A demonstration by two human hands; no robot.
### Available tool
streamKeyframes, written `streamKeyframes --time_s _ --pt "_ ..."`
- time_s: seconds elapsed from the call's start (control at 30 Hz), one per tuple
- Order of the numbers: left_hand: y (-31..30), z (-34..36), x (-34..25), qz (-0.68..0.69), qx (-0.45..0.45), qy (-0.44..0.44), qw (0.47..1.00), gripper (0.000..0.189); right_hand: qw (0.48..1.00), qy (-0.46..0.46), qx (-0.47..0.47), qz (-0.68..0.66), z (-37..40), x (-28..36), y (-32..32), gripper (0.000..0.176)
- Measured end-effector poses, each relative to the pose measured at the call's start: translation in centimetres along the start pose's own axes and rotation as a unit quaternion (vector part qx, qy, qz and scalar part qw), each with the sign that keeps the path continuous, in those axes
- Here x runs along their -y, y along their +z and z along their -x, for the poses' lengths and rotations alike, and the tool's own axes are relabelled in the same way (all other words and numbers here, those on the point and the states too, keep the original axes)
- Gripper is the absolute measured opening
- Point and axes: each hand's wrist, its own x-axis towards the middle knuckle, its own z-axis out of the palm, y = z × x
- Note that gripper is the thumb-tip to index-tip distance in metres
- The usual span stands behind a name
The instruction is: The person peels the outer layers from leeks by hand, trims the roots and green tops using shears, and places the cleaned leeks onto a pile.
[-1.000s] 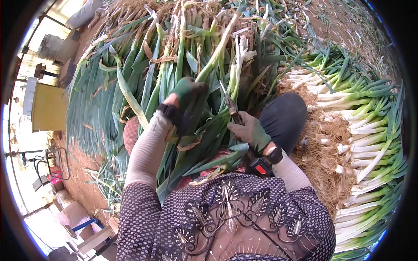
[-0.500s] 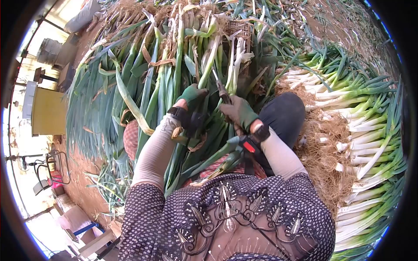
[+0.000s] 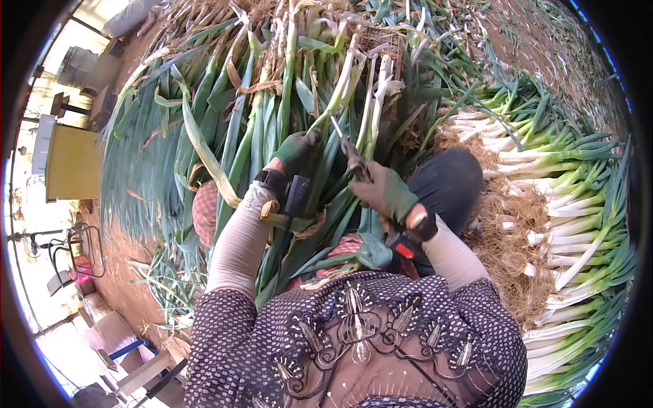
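Note:
My left hand (image 3: 298, 151), in a green glove, is closed around a leek (image 3: 338, 95) whose pale stem slants up and away from the fist. My right hand (image 3: 386, 192), gloved in green and brown, grips the dark handle of a knife (image 3: 354, 160). Its thin metal blade points up and left, close to the leaves by my left hand. Two pale leek stems (image 3: 375, 102) stand just beyond the blade. Long green leek leaves (image 3: 262, 146) hang below and beside my left hand and across my lap.
Cleaned white leeks (image 3: 568, 231) lie in a long row on the right, roots (image 3: 507, 231) facing my knee (image 3: 445, 183). A heap of leeks (image 3: 156, 143) fills the left and far side. A yellow panel (image 3: 73, 163) stands farther left, and leaf scraps cover the ground at top right.
My right hand and the knife have moved slightly down and right, away from my left hand. My left hand keeps its grip on the leek, and the view has shifted a little.

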Motion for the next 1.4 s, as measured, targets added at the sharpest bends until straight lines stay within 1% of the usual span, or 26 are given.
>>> streamKeyframes --time_s 0.07,0.13,0.17,0.23,0.3,0.4,0.5,0.6,0.7,0.73,0.8,0.83,0.87,0.9,0.93,0.97,1.0,1.03,1.1,1.13,1.17,1.23,1.27,1.33,1.37,1.4 --pt "0.2 -0.4 -0.8 0.068 0.002 -0.098 0.993 0.028 1.000 0.008 0.002 0.000 2.0 0.0 0.5 0.039" --pt "0.0 -0.6 0.3 -0.072 0.011 0.026 0.997 0.029 1.000 0.025 0.007 0.004 2.9 0.2 0.5 0.040" --pt "0.3 -0.7 0.7 -0.050 0.005 -0.003 0.999 0.040 1.000 0.011 -0.001 0.022 3.0 0.2 0.6 0.040" --pt "0.2 0.0 -0.7 -0.004 -0.009 -0.060 0.998 0.073 0.998 -0.018 -0.016 0.057 3.2 0.2 0.6 0.042" --pt "0.2 0.1 -2.3 0.120 0.001 -0.165 0.979 0.073 0.997 -0.017 -0.015 0.071 3.2 0.3 0.8 0.042" --pt "0.6 -1.4 0.8 0.121 -0.011 -0.199 0.973 0.074 0.996 -0.010 -0.011 0.091 3.2 0.5 1.1 0.043" --pt "1.4 -2.2 2.6 0.054 -0.023 -0.166 0.984 0.073 0.994 -0.005 -0.026 0.105 2.8 0.3 1.1 0.044" --pt "2.9 -2.9 2.6 0.205 -0.027 -0.235 0.950 0.073 0.992 0.019 -0.052 0.116 0.1 0.4 0.1 0.046" --pt "1.9 -0.1 -2.6 0.164 -0.025 -0.221 0.961 0.075 0.986 0.023 -0.085 0.138 -4.8 -0.3 -1.1 0.049" --pt "4.3 -3.1 2.5 0.248 0.024 -0.219 0.944 0.078 0.984 0.019 -0.098 0.147 -6.5 -0.5 -1.5 0.049" --pt "3.4 -3.3 4.8 0.075 0.015 -0.188 0.979 0.076 0.984 0.055 -0.061 0.155 -10.0 0.1 -3.1 0.050" --pt "2.4 -2.7 3.3 -0.012 0.011 -0.171 0.985 0.076 0.984 0.073 -0.042 0.160 -11.3 0.9 -3.7 0.051" --pt "2.4 -1.9 1.4 0.070 0.004 -0.232 0.970 0.076 0.984 0.106 -0.042 0.137 -12.2 1.6 -4.3 0.050" --pt "3.1 -2.3 2.4 0.016 0.004 -0.175 0.984 0.072 0.983 0.138 -0.042 0.114 -12.8 2.5 -4.9 0.049" --pt "4.5 -3.4 5.0 -0.038 0.004 -0.116 0.992 0.069 0.986 0.132 -0.052 0.082 -14.0 2.4 -5.2 0.043" --pt "6.0 -4.3 7.7 -0.092 0.006 -0.058 0.994 0.066 0.985 0.126 -0.054 0.104 -16.4 1.3 -5.5 0.039" --pt "6.6 -4.8 8.8 -0.145 0.007 0.001 0.989 0.063 0.984 0.102 -0.067 0.131 -18.9 -0.3 -5.6 0.038" --pt "5.8 -4.0 7.0 -0.082 -0.001 -0.053 0.995 0.066 0.984 0.105 -0.065 0.128 -20.0 -0.7 -6.0 0.037" --pt "3.3 -0.9 0.4 0.048 -0.018 -0.158 0.986 0.074 0.984 0.113 -0.060 0.122 -22.2 -1.5 -6.7 0.035" --pt "2.7 -1.3 -0.1 0.042 0.023 -0.207 0.977 0.077 0.984 0.134 -0.051 0.109 -22.1 -0.8 -7.3 0.035" --pt "2.8 -1.1 -0.3 0.092 0.017 -0.219 0.971 0.077 0.982 0.157 -0.041 0.097 -21.9 -0.2 -7.5 0.035" --pt "3.2 -0.7 -0.6 0.193 0.004 -0.242 0.951 0.079 0.984 0.110 -0.064 0.124 -20.8 -0.1 -7.2 0.040" --pt "3.0 -0.7 -0.6 0.151 0.010 -0.227 0.962 0.079 0.981 0.088 -0.078 0.153 -19.8 0.2 -7.0 0.041" --pt "2.4 -0.5 -1.0 0.067 0.021 -0.194 0.979 0.078 0.979 0.090 -0.082 0.161 -19.2 0.1 -6.8 0.046" --pt "2.4 -0.3 -1.4 0.088 0.015 -0.201 0.976 0.077 0.978 0.092 -0.085 0.165 -18.8 0.1 -6.8 0.048" --pt "2.1 0.2 -2.6 0.108 0.008 -0.209 0.972 0.077 0.979 0.118 -0.077 0.146 -18.1 0.8 -6.9 0.051"
